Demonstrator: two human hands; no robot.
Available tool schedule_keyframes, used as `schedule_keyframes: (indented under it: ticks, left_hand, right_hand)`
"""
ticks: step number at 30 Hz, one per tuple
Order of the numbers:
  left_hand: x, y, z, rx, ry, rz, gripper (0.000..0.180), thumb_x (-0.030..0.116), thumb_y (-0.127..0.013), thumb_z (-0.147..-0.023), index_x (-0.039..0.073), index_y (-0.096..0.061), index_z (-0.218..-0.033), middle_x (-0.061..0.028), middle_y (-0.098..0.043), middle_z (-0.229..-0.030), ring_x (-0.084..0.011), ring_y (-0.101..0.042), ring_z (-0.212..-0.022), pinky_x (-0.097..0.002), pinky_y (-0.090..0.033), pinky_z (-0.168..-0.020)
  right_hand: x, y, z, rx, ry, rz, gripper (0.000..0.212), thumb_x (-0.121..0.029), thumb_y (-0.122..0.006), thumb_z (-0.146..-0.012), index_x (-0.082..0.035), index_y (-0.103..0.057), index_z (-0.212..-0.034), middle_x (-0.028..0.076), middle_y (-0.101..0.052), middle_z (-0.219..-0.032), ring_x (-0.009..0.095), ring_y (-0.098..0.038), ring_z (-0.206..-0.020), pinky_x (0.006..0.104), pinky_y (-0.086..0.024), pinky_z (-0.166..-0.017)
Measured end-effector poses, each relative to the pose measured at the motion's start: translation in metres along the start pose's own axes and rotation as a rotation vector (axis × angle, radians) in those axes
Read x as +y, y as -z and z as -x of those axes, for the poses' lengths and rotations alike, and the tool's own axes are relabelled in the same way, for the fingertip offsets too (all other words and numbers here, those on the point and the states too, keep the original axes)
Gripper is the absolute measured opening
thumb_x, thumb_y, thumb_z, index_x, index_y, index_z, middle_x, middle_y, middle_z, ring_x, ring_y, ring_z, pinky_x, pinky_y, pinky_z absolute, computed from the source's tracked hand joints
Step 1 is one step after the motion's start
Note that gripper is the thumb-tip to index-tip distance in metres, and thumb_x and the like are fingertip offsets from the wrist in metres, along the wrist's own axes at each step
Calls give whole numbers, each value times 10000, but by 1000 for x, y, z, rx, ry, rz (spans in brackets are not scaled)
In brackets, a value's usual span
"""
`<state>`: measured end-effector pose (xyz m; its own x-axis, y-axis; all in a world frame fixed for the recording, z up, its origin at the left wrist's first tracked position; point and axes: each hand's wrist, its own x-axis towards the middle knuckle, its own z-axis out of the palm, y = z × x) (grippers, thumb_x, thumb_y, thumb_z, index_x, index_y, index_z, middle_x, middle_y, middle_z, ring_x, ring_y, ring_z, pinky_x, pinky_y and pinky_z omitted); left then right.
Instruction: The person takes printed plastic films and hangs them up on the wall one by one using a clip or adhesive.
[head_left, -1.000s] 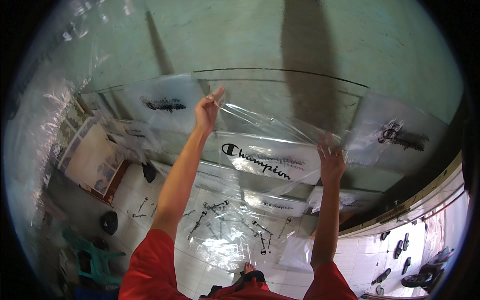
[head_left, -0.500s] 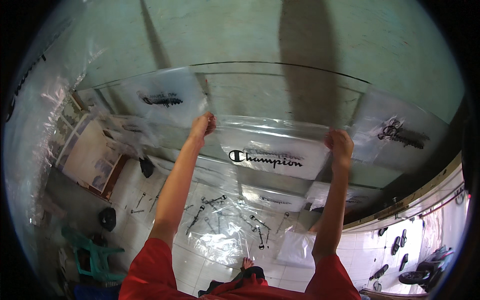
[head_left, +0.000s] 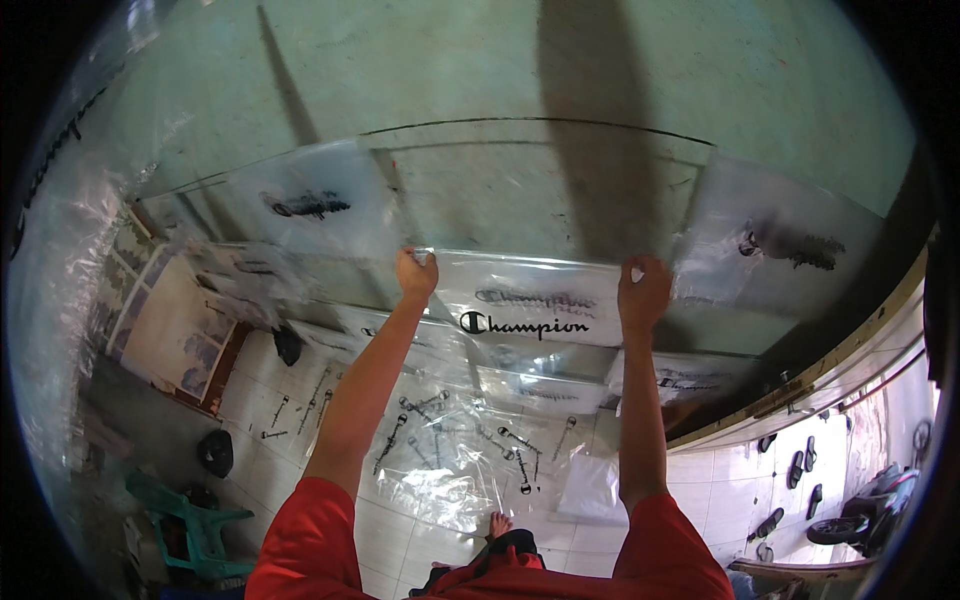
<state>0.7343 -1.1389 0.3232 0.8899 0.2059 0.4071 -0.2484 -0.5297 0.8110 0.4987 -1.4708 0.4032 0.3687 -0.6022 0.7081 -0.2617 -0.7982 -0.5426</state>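
Observation:
A clear plastic bag [head_left: 530,292] with black lettering is stretched between my hands in front of a pale green wall [head_left: 470,60]. My left hand [head_left: 416,276] pinches its upper left corner. The upper right corner is gripped by my right hand [head_left: 644,292], fingers curled. Similar printed bags flank it on the wall: a left bag [head_left: 335,225] beside my left hand and a right bag [head_left: 800,240] beyond my right hand. Above the held bag, a thin dark line [head_left: 540,119] crosses the wall. Lower down hang more bags, such as a small-looking one [head_left: 545,392], partly hidden by my arms.
A large clear printed sheet [head_left: 440,460] and a whitish bag [head_left: 590,488] lie on the tiled floor near my foot. At the lower left stands a green plastic stool [head_left: 195,530]. Sandals [head_left: 795,470] and a motorbike [head_left: 865,520] are at the right; a curved-looking ledge [head_left: 830,375] borders the wall.
The held bag sits lower against the wall, and its top edge is nearer level. My hands have come closer together, the right one moving left. The view has shifted slightly.

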Motion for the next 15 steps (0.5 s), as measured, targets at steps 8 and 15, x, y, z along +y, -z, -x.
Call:
schedule_keyframes:
  ticks: [8,15]
  left_hand:
    - [32,30,40,78,-88,-71,490,217,-639,-858,12,-441,-1257,-238,-455,-1246,-399,-391,-1190,-459,-295,-1021]
    - [-21,35,285,-193,-235,41,588,180,-561,-910,-75,-314,-1378,-266,-374,-1390,-410,-320,-1310,-472,-230,-1103]
  right_hand:
    - [-23,20,46,111,267,35,192,-222,-689,-792,-101,-641,-934,108,-542,-1072,307,-511,-992,462,-410,-855]
    - [76,95,287,-460,-22,-123,298,-154,-659,-800,4,-564,-1034,239,-502,-1151,427,-473,-1070,507,-387,-951]
